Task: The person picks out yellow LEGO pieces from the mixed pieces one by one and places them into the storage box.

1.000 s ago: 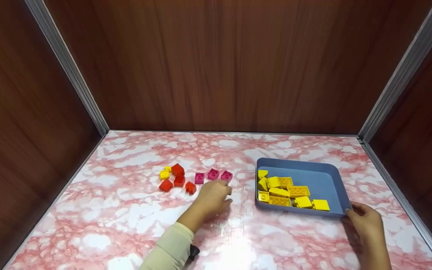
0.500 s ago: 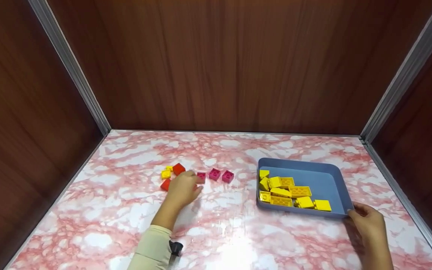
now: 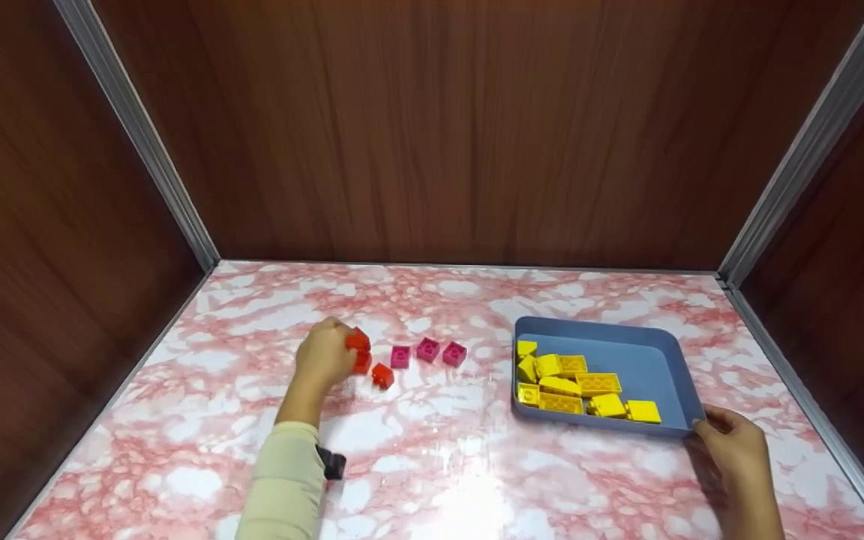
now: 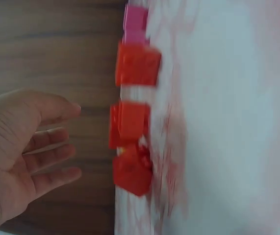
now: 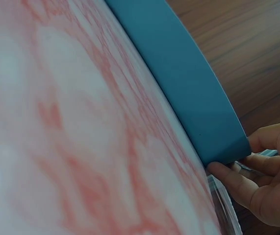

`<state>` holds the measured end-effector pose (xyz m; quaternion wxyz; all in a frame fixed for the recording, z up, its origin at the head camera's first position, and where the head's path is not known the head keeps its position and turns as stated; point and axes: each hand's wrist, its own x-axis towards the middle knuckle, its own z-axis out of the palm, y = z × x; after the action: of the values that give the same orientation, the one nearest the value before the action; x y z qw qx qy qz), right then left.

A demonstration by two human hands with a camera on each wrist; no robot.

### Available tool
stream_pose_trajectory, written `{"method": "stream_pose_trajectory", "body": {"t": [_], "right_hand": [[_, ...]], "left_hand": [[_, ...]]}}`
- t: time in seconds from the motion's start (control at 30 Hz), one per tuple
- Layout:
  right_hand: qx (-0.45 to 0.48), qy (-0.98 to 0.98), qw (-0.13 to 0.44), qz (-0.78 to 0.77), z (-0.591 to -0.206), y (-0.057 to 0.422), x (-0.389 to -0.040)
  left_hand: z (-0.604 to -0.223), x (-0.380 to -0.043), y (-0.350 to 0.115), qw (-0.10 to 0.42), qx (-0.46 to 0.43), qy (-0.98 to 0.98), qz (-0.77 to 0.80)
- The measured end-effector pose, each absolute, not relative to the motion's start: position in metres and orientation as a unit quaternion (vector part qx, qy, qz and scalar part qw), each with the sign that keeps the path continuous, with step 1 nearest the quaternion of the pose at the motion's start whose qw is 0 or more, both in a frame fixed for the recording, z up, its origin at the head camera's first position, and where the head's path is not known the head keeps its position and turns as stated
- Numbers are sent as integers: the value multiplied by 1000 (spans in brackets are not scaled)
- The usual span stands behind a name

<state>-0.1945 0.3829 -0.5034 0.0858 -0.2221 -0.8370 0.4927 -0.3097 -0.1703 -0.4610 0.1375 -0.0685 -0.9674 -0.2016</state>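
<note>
Over the left end of a group of small toy bricks is my left hand (image 3: 323, 356), its loosely bent fingers holding nothing in the left wrist view. Beside it lie several red bricks (image 3: 382, 376), which also appear in front of the fingers as blurred red bricks (image 4: 139, 64). The small yellow bricks there are mostly hidden by the hand. My right hand (image 3: 736, 444) pinches the near right corner of a blue-grey tray (image 3: 649, 360); in the right wrist view its fingertips meet at the tray's corner (image 5: 228, 142). Several yellow bricks (image 3: 597, 384) lie inside the tray, mostly left and front.
Three magenta bricks (image 3: 427, 349) lie in a row between the red bricks and the tray. The tabletop (image 3: 432, 465) has a red-and-white marbled pattern. Brown wood-look panels (image 3: 469, 135) with metal edge strips enclose it at the back and both sides.
My left hand has moved left from near the magenta bricks, across the red ones, to the group's left end. My right hand and the tray have stayed put.
</note>
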Motion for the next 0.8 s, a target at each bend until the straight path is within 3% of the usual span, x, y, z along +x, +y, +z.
{"method": "stream_pose_trajectory", "body": {"t": [0.5,0.8], "right_hand": [[-222,-842,81,485,-503,383,-193],[-222,-836,88,495,-503,382,-193]], "left_hand": [[-481,-350,-199,-4,49,-952,-303],[-482,-357,-197,-23,56,-968,-245]]}}
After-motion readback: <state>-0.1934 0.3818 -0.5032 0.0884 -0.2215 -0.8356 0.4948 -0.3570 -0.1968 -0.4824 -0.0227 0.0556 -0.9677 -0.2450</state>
